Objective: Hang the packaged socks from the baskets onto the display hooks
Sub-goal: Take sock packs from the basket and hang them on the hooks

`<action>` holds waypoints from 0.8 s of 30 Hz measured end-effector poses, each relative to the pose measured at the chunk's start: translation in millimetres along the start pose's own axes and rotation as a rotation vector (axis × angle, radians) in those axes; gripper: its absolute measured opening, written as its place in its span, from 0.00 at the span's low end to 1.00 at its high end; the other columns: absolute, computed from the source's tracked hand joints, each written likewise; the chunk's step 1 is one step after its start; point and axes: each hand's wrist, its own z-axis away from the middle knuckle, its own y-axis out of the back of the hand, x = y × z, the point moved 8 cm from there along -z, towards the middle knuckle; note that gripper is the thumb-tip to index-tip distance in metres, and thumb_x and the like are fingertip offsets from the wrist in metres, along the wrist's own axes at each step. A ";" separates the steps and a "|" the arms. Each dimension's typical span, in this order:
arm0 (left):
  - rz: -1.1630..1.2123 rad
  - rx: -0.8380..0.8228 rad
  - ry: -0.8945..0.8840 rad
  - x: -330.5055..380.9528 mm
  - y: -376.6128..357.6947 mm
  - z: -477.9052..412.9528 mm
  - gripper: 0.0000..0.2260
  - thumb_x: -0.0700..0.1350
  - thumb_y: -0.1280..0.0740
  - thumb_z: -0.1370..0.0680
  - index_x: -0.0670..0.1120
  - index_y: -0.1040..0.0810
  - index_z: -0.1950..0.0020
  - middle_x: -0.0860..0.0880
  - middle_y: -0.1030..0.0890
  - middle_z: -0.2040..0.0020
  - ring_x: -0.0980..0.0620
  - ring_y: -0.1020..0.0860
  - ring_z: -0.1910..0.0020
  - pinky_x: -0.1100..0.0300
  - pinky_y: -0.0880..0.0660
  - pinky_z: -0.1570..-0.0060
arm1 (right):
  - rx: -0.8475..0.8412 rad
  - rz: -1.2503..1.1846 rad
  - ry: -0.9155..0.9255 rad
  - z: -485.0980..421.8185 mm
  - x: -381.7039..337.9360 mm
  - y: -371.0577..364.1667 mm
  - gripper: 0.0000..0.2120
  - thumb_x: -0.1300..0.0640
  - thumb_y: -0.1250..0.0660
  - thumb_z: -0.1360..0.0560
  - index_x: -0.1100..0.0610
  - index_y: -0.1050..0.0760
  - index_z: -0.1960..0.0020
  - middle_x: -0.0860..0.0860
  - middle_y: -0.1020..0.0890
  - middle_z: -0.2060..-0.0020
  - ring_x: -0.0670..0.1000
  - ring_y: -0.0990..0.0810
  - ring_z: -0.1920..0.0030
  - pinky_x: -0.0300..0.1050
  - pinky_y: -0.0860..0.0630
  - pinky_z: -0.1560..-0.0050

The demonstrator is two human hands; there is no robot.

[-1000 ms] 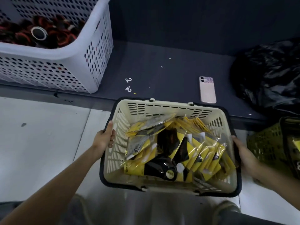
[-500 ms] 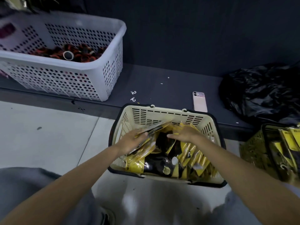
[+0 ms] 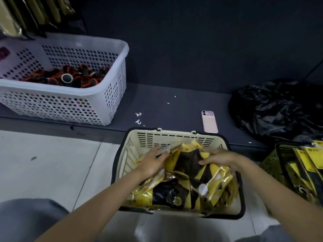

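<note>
I look down at the cream basket (image 3: 174, 134), which stands on the floor (image 3: 52, 163) close against the front edge of the low dark shelf (image 3: 174, 109). I think it is put there so both arms can reach in. The packaged socks (image 3: 185, 186) fill it in a loose pile of yellow and black packets that lean on each other, and none of them is on a display hook yet.

My left hand (image 3: 152, 165) is at the far left corner of the basket. Its fingers lie nearly straight on top of a grey packet (image 3: 168, 148). The thumb is hidden under the hand, so I cannot tell if it pinches the packet or only presses it. My right hand (image 3: 222, 157) is on the right half of the pile. Its fingers are bent down around the tops of some packets, and it seems to gather a bunch of them.

In my judgement this is the picking step. Since the packets overlap, they may slide or come out tangled.

A second, green basket (image 3: 270, 163) with similar packets waits on the floor at the right. On the shelf there are a phone (image 3: 209, 122), two small white hooks (image 3: 138, 117), a black plastic bag (image 3: 279, 109) and a white perforated basket (image 3: 111, 95).
</note>
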 end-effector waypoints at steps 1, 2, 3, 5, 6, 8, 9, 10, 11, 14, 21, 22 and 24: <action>0.004 0.002 -0.013 7.3 -0.5 -1.7 0.29 0.59 0.41 0.21 0.46 0.40 0.24 0.48 0.36 0.26 0.49 0.36 0.28 0.59 0.40 0.33 | 0.039 -0.054 0.022 10.8 0.7 17.1 0.12 0.55 0.25 0.30 0.54 0.22 0.49 0.45 0.20 0.56 0.38 0.21 0.58 0.24 0.29 0.65; 0.009 0.000 -0.017 14.2 -1.4 -2.8 0.31 0.60 0.41 0.22 0.46 0.42 0.24 0.47 0.37 0.25 0.48 0.37 0.27 0.58 0.41 0.32 | 0.071 -0.104 0.043 20.5 2.2 31.3 0.11 0.57 0.24 0.31 0.57 0.21 0.51 0.46 0.19 0.57 0.39 0.19 0.61 0.26 0.27 0.65; 0.015 -0.008 0.001 18.3 -2.7 -3.0 0.33 0.61 0.41 0.22 0.46 0.44 0.23 0.47 0.39 0.24 0.48 0.39 0.27 0.57 0.41 0.31 | 0.089 -0.145 0.058 31.3 3.4 41.0 0.12 0.58 0.24 0.32 0.58 0.19 0.50 0.50 0.16 0.55 0.42 0.17 0.59 0.31 0.24 0.61; 0.082 -0.025 0.068 25.7 -7.3 0.4 0.36 0.63 0.40 0.24 0.45 0.46 0.23 0.47 0.40 0.24 0.47 0.39 0.26 0.57 0.40 0.33 | 0.113 -0.156 0.081 52.8 3.9 50.5 0.17 0.57 0.24 0.32 0.60 0.19 0.45 0.54 0.16 0.48 0.47 0.17 0.52 0.37 0.21 0.56; 0.168 -0.035 0.122 30.1 -10.7 3.3 0.37 0.63 0.39 0.24 0.45 0.47 0.23 0.47 0.39 0.24 0.47 0.39 0.26 0.60 0.40 0.35 | 0.122 -0.140 0.110 62.8 0.7 52.0 0.18 0.56 0.24 0.31 0.62 0.19 0.44 0.55 0.16 0.46 0.48 0.18 0.48 0.40 0.23 0.50; 0.399 -0.074 0.254 41.0 -20.3 9.3 0.40 0.64 0.35 0.27 0.45 0.45 0.23 0.46 0.36 0.26 0.45 0.36 0.28 0.56 0.39 0.31 | 0.163 -0.136 0.180 80.0 -9.4 54.3 0.19 0.55 0.24 0.31 0.64 0.20 0.44 0.52 0.17 0.44 0.50 0.20 0.42 0.47 0.28 0.37; 0.476 -0.104 0.303 49.1 -24.5 12.4 0.39 0.65 0.34 0.29 0.46 0.41 0.25 0.45 0.33 0.28 0.44 0.32 0.31 0.52 0.34 0.33 | 0.185 -0.145 0.223 87.9 -16.8 55.4 0.18 0.55 0.25 0.31 0.63 0.20 0.45 0.51 0.17 0.44 0.49 0.20 0.42 0.48 0.28 0.36; 0.527 -0.141 0.334 59.2 -27.2 16.4 0.36 0.65 0.34 0.29 0.47 0.35 0.28 0.45 0.28 0.31 0.43 0.26 0.37 0.50 0.28 0.40 | 0.206 -0.146 0.270 95.9 -25.2 56.8 0.17 0.53 0.25 0.31 0.61 0.19 0.46 0.50 0.16 0.46 0.48 0.19 0.44 0.46 0.27 0.38; 0.577 -0.174 0.350 69.5 -28.5 20.8 0.32 0.64 0.33 0.30 0.47 0.30 0.33 0.44 0.26 0.34 0.44 0.23 0.44 0.51 0.24 0.49 | 0.232 -0.154 0.319 104.2 -35.2 59.0 0.15 0.52 0.25 0.31 0.58 0.19 0.48 0.49 0.15 0.49 0.47 0.18 0.46 0.41 0.25 0.43; 0.804 -0.233 0.285 102.4 -25.7 24.2 0.27 0.60 0.29 0.31 0.47 0.28 0.38 0.39 0.19 0.44 0.40 0.22 0.43 0.47 0.24 0.46 | 0.309 -0.250 0.498 128.2 -70.2 66.2 0.12 0.53 0.25 0.31 0.54 0.19 0.49 0.48 0.14 0.54 0.43 0.17 0.52 0.28 0.25 0.56; 0.904 -0.006 -0.112 172.9 46.9 49.8 0.34 0.55 0.22 0.39 0.43 0.24 0.37 0.43 0.17 0.45 0.44 0.18 0.47 0.49 0.22 0.46 | 0.235 -0.339 0.776 170.6 -136.7 41.6 0.19 0.52 0.26 0.33 0.50 0.24 0.43 0.47 0.15 0.51 0.43 0.16 0.52 0.31 0.23 0.58; 0.870 0.042 -0.144 174.3 59.9 56.4 0.37 0.57 0.21 0.41 0.43 0.25 0.36 0.42 0.17 0.44 0.44 0.18 0.46 0.49 0.22 0.46 | 0.194 -0.332 0.784 173.4 -142.1 36.6 0.20 0.52 0.26 0.32 0.49 0.25 0.42 0.48 0.15 0.50 0.45 0.16 0.51 0.33 0.22 0.56; 0.787 0.113 -0.239 177.7 85.5 69.7 0.39 0.58 0.20 0.43 0.45 0.25 0.36 0.44 0.18 0.43 0.46 0.19 0.44 0.51 0.22 0.45 | 0.157 -0.327 0.807 180.3 -154.9 32.6 0.23 0.47 0.27 0.33 0.49 0.26 0.40 0.48 0.16 0.48 0.46 0.17 0.48 0.38 0.22 0.49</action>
